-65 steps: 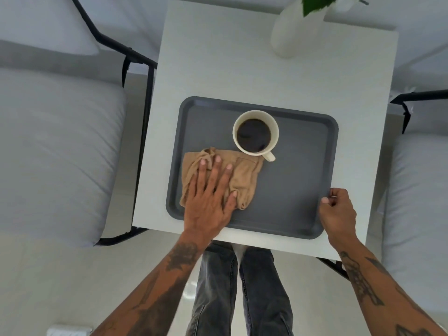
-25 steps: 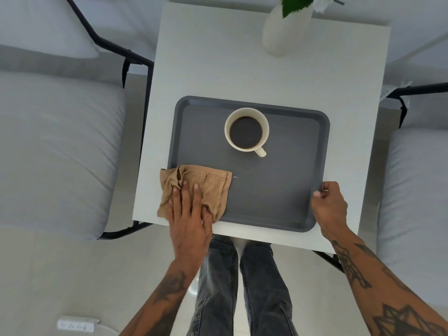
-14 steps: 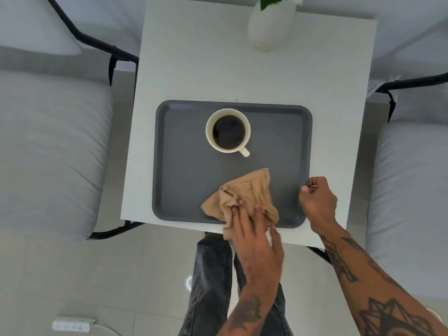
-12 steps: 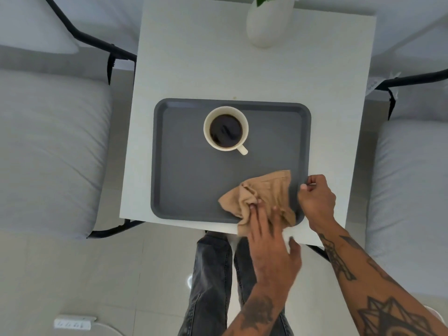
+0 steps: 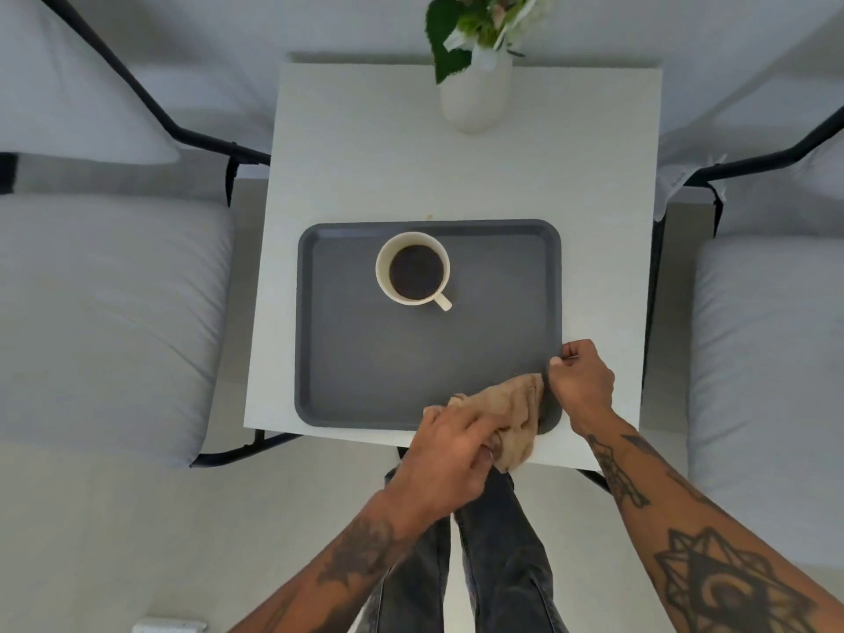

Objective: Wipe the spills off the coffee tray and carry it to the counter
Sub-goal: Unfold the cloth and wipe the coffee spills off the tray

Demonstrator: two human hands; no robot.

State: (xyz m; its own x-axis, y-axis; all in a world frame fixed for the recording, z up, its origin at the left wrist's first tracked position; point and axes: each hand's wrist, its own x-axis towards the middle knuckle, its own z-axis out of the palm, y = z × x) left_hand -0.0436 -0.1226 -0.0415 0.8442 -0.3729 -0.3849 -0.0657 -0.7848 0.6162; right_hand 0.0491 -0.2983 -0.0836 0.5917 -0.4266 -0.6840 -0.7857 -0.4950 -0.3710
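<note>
A dark grey tray (image 5: pixel 365 358) lies on a small white table (image 5: pixel 456 175). On its far half stands a cream cup (image 5: pixel 413 268) of black coffee, handle pointing toward me. My left hand (image 5: pixel 450 454) grips a bunched tan cloth (image 5: pixel 514 415) at the tray's near right corner; part of the cloth hangs over the tray's rim and the table edge. My right hand (image 5: pixel 580 381) pinches the tray's right rim just beside the cloth. I see no spill on the bare tray surface.
A white vase with green leaves (image 5: pixel 477 91) stands at the table's far edge. Grey cushioned seats with black metal frames flank the table, one on the left (image 5: pixel 105 312) and one on the right (image 5: pixel 767 381). My legs stand at the table's near edge.
My left hand has swept the cloth from the tray's near left corner across to its near right corner and bunched it up. My right hand has kept hold of the right rim.
</note>
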